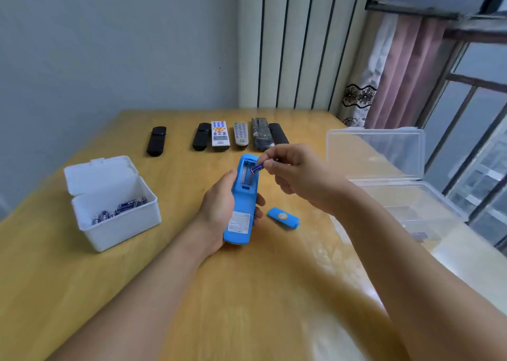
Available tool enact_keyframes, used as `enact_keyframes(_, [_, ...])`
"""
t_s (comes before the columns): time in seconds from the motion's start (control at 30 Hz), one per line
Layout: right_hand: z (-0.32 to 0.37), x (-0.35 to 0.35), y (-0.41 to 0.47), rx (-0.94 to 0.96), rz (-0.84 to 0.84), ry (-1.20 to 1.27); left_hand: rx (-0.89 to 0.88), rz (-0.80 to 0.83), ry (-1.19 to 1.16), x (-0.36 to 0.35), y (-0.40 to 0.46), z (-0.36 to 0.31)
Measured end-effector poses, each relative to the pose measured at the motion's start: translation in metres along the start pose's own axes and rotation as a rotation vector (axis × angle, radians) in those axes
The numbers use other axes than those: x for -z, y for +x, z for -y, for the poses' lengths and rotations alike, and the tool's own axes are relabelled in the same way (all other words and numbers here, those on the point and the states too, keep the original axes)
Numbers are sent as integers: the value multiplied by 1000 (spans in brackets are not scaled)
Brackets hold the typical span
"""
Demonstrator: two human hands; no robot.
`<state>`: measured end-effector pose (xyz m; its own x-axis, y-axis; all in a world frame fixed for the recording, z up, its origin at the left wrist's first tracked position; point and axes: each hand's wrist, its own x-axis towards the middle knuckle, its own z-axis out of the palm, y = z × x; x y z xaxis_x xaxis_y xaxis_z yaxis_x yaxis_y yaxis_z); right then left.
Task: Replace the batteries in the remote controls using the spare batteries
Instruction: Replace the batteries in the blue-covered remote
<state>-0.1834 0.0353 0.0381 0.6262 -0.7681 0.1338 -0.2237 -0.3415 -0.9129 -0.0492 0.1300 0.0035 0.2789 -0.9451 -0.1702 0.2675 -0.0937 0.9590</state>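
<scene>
Your left hand point(219, 209) wraps remote point(241, 198), bay up for access. Right hand point(295, 172) pinches battery point(257, 167) over bay. Cover point(283, 217) parked beside.

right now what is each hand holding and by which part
Left hand grips the blue remote around its lower body; right hand pinches a battery by its upper end.

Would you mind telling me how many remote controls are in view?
7: six in a row at the table's far edge, and the blue remote in the left hand.
</scene>
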Motion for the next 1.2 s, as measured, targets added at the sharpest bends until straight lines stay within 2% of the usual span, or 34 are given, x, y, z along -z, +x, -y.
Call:
enact_keyframes(0.17, [-8,-13,6,116,-203,-298,-5,15,19,1,3,0])
enact_keyframes(0.4, [-6,-12,-8,265,-382,-447,-123,50,138,-2,2,2])
enact_keyframes(0.5, [0,-7,-14,329,-425,-431,-143,79,125,-4,1,2])
enact_keyframes(0.67, [1,-6,-14,323,-289,-471,-169,91,122,-5,4,3])
enact_keyframes(1.0, [-3,-13,-13,365,-484,-377,-241,156,224,-6,9,11])
enact_keyframes(1.2, [-11,-20,-9,336,-521,-326,-243,145,213,-7,9,13])
